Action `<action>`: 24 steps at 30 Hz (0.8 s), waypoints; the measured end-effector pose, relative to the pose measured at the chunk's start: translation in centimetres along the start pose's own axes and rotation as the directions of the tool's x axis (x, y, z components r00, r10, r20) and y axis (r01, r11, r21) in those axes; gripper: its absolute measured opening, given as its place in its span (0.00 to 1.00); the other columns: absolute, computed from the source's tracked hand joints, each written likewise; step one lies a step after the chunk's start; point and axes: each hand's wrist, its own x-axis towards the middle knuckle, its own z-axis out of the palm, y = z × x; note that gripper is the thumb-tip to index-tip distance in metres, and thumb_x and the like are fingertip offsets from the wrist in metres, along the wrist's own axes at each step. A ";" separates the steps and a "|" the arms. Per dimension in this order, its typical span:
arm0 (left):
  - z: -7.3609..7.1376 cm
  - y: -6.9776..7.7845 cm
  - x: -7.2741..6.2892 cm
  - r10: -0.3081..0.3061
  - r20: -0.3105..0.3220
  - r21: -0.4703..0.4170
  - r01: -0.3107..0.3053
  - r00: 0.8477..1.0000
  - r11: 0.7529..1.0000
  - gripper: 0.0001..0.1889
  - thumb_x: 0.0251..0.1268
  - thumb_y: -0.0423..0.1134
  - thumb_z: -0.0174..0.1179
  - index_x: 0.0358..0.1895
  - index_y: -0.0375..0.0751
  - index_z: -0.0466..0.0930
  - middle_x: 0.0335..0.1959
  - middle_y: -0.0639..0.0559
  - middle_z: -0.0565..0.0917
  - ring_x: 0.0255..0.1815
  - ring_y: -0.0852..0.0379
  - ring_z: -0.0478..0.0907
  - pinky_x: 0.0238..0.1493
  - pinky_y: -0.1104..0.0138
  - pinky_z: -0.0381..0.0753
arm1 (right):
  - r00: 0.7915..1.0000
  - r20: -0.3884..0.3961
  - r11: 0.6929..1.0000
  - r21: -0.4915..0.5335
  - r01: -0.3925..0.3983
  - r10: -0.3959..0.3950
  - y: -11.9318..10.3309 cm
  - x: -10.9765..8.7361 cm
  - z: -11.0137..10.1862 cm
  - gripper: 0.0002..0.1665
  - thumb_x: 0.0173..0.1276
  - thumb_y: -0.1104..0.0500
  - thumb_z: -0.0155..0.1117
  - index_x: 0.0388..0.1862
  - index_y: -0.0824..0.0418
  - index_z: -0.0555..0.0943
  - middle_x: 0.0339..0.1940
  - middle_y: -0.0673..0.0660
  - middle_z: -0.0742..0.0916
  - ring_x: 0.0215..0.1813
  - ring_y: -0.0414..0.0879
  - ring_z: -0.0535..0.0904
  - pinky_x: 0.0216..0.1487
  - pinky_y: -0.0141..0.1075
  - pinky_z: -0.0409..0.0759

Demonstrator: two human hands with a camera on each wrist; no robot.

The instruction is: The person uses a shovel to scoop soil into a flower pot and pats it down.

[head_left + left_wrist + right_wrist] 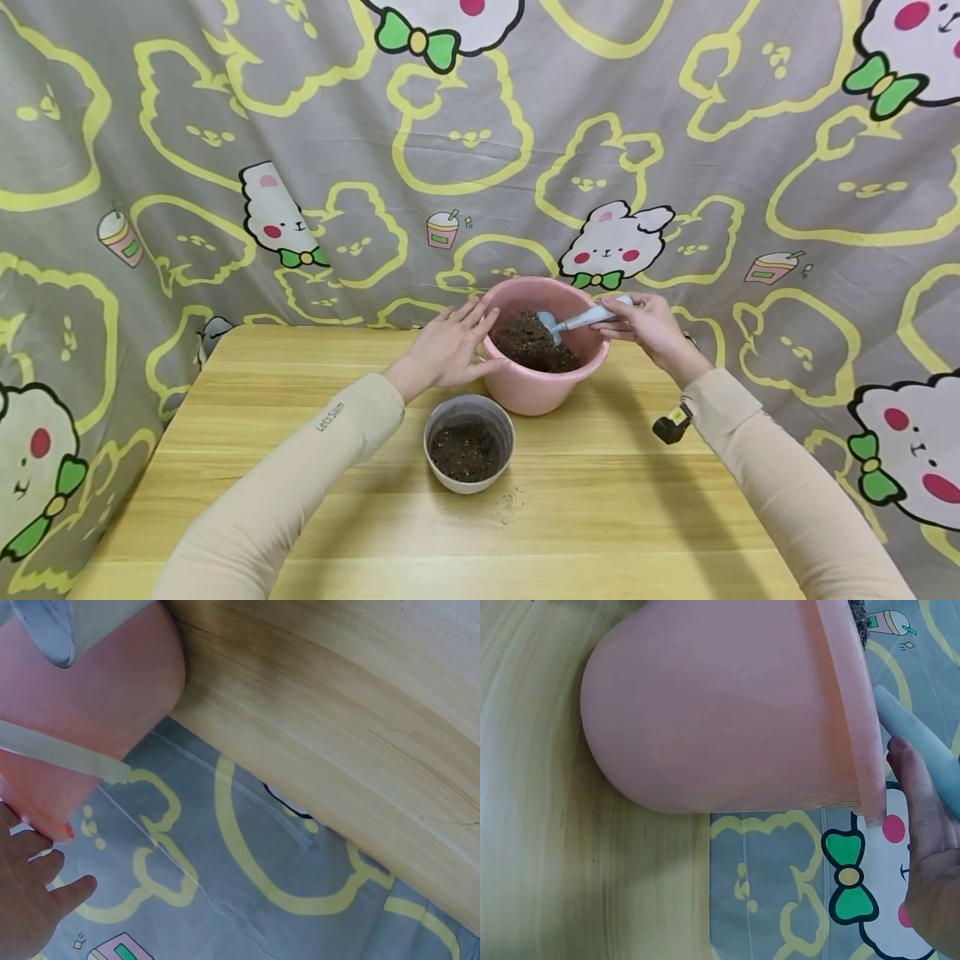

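A pink bucket (pixel 534 392) stands near the back of the table, with dark soil (pixel 525 342) inside. My right hand (pixel 651 329) grips the light blue handle of a small trowel (pixel 588 317) over the bucket's right rim. The trowel's blade is partly in the soil. My left hand (pixel 448 346) has its fingers extended and rests against the bucket's left rim. In front of the bucket sits a whitish pot (pixel 468 485) with soil (pixel 463 452) in it. In the right wrist view the bucket (pixel 727 705) hides the blade.
A wooden table (pixel 360 517) carries the bucket and the pot. Soil crumbs (pixel 512 500) lie beside the pot. Behind the table hangs a grey curtain (pixel 360 142) with cartoon prints. A pale bucket handle (pixel 60 750) crosses the bucket's side in the left wrist view.
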 end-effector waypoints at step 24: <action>0.2 0.0 0.0 -0.003 0.000 -0.006 0.003 1.000 1.000 0.51 0.74 0.78 0.39 0.87 0.44 0.49 0.90 0.45 0.48 0.90 0.44 0.48 0.85 0.44 0.61 | 0.998 -0.032 0.998 0.019 0.059 -0.058 -0.3 -0.1 0.2 0.15 0.76 0.55 0.69 0.49 0.67 0.83 0.31 0.54 0.95 0.36 0.44 0.94 0.45 0.34 0.91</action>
